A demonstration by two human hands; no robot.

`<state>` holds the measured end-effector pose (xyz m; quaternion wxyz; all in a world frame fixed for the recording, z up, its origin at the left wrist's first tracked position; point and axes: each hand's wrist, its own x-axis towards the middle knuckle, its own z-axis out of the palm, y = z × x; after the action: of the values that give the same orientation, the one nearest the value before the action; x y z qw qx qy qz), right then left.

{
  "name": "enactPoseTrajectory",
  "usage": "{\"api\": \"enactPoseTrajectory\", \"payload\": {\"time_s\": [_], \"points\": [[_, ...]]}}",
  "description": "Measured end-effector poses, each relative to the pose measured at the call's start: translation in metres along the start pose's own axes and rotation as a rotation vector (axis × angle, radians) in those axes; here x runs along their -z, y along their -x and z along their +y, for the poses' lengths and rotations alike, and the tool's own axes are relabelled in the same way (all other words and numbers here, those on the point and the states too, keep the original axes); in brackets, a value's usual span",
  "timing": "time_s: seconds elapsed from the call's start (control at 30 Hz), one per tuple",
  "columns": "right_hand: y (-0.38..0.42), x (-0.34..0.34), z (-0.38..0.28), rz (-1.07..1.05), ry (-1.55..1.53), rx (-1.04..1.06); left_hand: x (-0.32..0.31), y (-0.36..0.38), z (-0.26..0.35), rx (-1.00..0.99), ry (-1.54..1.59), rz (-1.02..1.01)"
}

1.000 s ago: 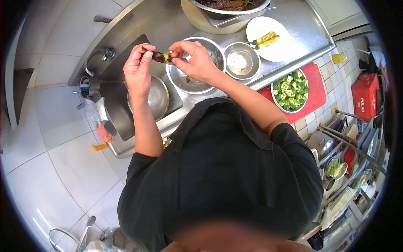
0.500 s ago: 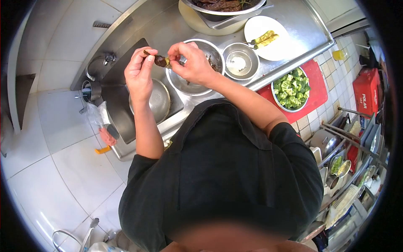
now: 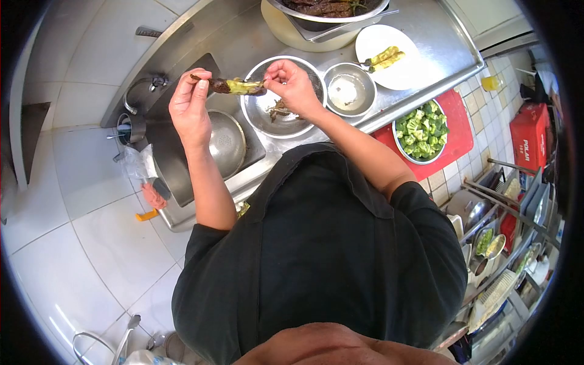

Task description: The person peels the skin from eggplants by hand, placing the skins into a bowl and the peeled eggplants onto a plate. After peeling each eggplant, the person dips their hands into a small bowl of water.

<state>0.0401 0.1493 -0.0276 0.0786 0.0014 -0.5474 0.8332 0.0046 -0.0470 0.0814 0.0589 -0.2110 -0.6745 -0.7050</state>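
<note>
Fingers (image 3: 201, 89) of the left hand (image 3: 191, 111) and right hand (image 3: 297, 91) are pinching one vegetable's (image 3: 236, 87) two ends. One plate (image 3: 404, 73) is sitting at the frame's upper right.

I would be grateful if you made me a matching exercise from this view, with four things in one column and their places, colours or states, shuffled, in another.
Things
1. Broccoli
2. Long vegetable
3. White plate
4. Box

Places, colours or states
A. Held between the left hand and the right hand, partly peeled
B. Red, with white lettering on its side
C. In a round bowl on a red board
D. Carrying yellow-green pieces

Right pairs: 1-C, 2-A, 3-D, 4-B
</note>
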Motion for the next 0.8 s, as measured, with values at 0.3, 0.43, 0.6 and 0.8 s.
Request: {"api": "enactPoseTrajectory", "payload": {"time_s": [0.3, 0.43, 0.6, 0.8], "points": [[-0.003, 0.065, 0.079, 0.249, 0.557, -0.162, 0.022, -0.016, 0.011, -0.095, -0.017, 0.081], [0.007, 0.076, 0.078, 0.223, 0.999, -0.092, 0.032, -0.027, 0.023, -0.155, 0.017, 0.091], [0.008, 0.074, 0.074, -0.136, 1.397, 0.028, 0.034, -0.03, 0.028, -0.153, -0.049, 0.074], [0.012, 0.069, 0.04, -0.167, 1.525, 0.054, 0.028, -0.023, 0.015, -0.066, -0.076, 0.061]]}}
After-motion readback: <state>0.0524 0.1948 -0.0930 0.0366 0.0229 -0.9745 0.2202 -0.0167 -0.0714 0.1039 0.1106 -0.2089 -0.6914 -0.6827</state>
